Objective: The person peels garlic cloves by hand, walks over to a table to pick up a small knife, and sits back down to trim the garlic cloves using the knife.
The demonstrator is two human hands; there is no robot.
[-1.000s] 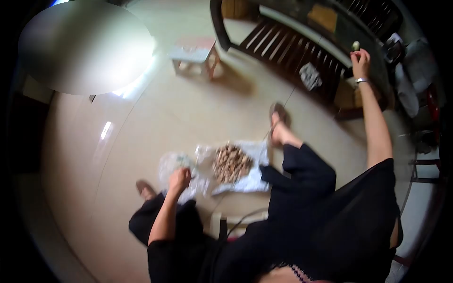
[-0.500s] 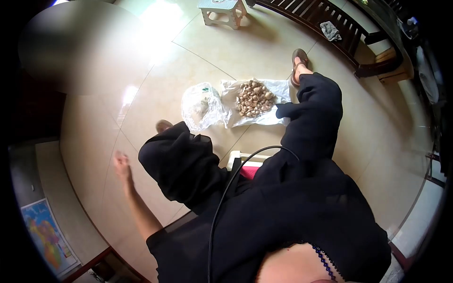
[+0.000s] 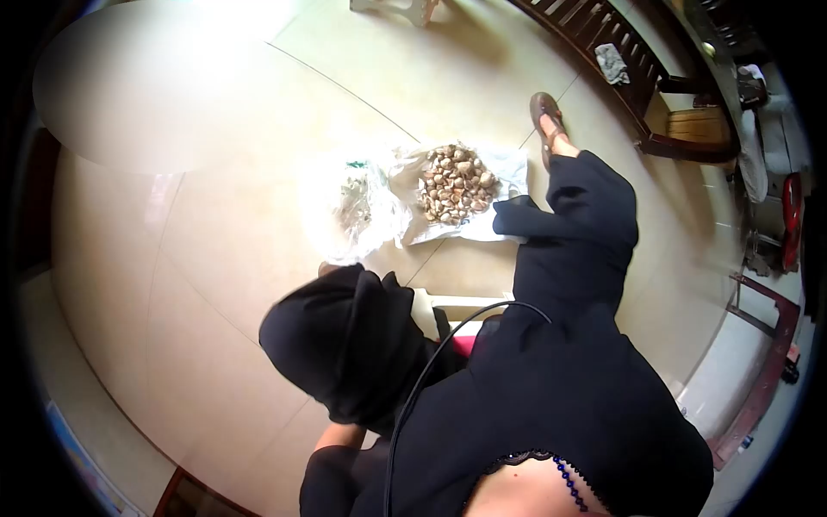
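Observation:
Neither of my hands shows. A short stretch of my left arm point(image 3: 341, 435) appears at the bottom, beside the black cloth over my left knee, and its hand is hidden. Many small brown, roundish pieces point(image 3: 455, 183) lie heaped on a white plastic sheet point(image 3: 512, 172) on the floor between my feet. Left of the heap, touching the sheet, is a clear plastic bag point(image 3: 357, 211) with pale contents that I cannot make out.
A dark slatted wooden bench point(image 3: 620, 77) with a crumpled grey cloth point(image 3: 612, 64) on it stands at the upper right. A small stool point(image 3: 401, 9) is cut off at the top edge. A black cable point(image 3: 405, 405) runs over my clothes.
My right hand, earlier raised at the right with a small pale green object, is out of view. My left hand moved from the bag out to the left, then out of sight.

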